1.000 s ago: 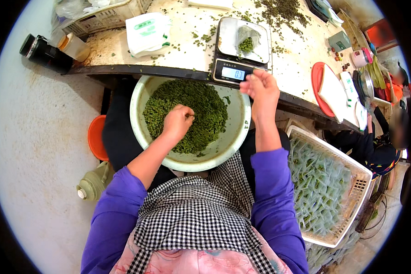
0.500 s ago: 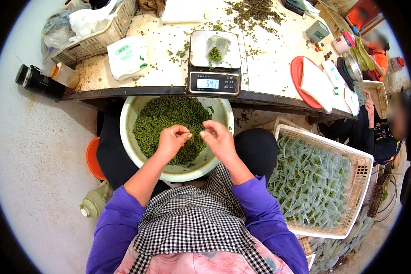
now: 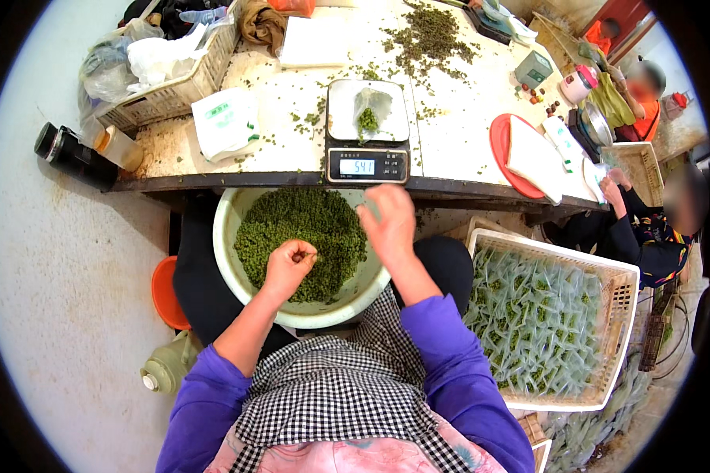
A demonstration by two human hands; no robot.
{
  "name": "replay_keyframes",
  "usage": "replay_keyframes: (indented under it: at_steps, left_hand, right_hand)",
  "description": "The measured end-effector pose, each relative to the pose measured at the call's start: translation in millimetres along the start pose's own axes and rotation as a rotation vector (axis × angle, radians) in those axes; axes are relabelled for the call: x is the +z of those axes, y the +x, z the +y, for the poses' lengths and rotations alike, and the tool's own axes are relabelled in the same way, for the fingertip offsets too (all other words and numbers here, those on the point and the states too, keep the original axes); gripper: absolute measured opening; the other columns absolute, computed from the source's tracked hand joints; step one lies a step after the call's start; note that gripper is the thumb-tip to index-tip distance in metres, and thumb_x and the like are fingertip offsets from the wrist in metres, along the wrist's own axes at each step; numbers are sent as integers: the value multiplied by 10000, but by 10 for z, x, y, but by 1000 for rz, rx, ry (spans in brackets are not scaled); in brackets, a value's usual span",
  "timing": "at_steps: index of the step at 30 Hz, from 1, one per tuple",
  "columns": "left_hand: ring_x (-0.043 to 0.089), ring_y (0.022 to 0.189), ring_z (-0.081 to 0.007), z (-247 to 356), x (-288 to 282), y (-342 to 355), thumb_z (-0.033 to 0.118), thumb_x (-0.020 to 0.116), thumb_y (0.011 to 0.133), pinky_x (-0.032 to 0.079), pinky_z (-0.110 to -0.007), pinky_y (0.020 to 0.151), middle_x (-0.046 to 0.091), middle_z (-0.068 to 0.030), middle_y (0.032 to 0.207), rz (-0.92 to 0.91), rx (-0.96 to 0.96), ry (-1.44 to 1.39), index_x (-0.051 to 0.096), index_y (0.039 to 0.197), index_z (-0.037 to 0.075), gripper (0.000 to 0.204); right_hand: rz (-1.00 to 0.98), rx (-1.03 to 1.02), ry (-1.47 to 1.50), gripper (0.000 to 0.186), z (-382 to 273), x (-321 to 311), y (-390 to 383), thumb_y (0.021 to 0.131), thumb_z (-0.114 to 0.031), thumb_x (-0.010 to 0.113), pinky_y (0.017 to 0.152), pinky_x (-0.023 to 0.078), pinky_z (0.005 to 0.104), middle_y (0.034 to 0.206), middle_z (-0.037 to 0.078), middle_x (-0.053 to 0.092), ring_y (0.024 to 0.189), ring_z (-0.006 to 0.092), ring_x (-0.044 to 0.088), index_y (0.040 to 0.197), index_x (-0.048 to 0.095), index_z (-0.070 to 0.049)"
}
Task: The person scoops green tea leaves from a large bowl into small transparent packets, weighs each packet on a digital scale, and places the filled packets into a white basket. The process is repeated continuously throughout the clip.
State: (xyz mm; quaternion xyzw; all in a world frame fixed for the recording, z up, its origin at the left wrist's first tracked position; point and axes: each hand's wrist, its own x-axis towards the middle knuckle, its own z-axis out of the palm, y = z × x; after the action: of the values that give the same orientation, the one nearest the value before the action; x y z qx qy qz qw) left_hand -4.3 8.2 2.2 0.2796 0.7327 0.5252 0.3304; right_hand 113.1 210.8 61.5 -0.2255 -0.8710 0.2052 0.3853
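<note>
A white basin (image 3: pixel 222 260) between my knees holds a heap of small green berries (image 3: pixel 300 229) that look like fresh peppercorns. Above the heap, my left hand (image 3: pixel 285 272) is closed, thumb and fingers curled together; a small dark bit shows there, too small to name. My right hand (image 3: pixel 390 225) is raised over the basin's right rim, just below the scale, thumb apart from its slightly blurred fingers, and nothing shows in it. On the table, the digital scale (image 3: pixel 368 154) has a lit display. A clear plastic bag (image 3: pixel 372 106) with some green berries lies on its plate.
To my right, a white crate (image 3: pixel 619 339) holds many filled clear bags. The table edge (image 3: pixel 252 180) crosses in front of me. On it are a stack of white bags (image 3: pixel 225 126), a plastic basket (image 3: pixel 177 91) and a red tray (image 3: pixel 501 142). Another person (image 3: pixel 647 244) sits at the right.
My right hand has parted from my left and moved up toward the scale. My left hand stays above the berries, now curled closed. The view has shifted slightly.
</note>
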Motion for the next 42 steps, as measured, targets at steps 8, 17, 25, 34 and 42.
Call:
replay_keyframes:
  at_steps: [8, 17, 25, 34, 42]
  left_hand:
    - [534, 624, -40, -163, 117, -32, -19, 657, 882, 459, -203, 567, 608, 21, 759, -81, -75, -133, 637, 946, 16, 76]
    - [547, 691, -60, -198, 60, -22, 0, 681, 866, 476, -220, 621, 595, 1, 880, -9, -26, -120, 646, 946, 16, 89]
    - [575, 777, -109, -204, 77, -2, -7, 694, 846, 497, -251, 693, 556, -41, 1030, 67, 89, -66, 655, 942, 5, 105]
    - [571, 765, -86, -148, 108, 0, -21, 666, 866, 487, -244, 686, 556, -33, 1009, 43, 34, -135, 652, 943, -5, 80]
    - [561, 758, -73, -171, 88, 15, -19, 648, 885, 481, -231, 685, 557, -12, 970, 64, 53, -195, 648, 940, -1, 58]
  right_hand:
    - [93, 237, -176, 186, 266, 20, 880, 784, -214, 760, 854, 412, 414, 829, 61, 653, 867, 278, 619, 888, 640, -117]
    - [-115, -74, -110, 155, -108, -193, 327, 762, -216, 756, 865, 399, 432, 976, 64, 649, 981, 270, 589, 836, 680, -103]
    - [133, -272, -452, 121, 145, -35, 880, 763, -115, 701, 1019, 340, 490, 1211, 78, 586, 1204, 305, 493, 884, 703, -123]
    - [118, -23, -517, 176, 131, 120, 893, 756, -265, 766, 1022, 279, 582, 1156, 91, 587, 1239, 316, 461, 795, 694, -109]
    - [162, 23, -441, 103, 207, 250, 825, 758, -158, 747, 1016, 287, 583, 1137, 84, 587, 1221, 322, 486, 762, 658, -106]
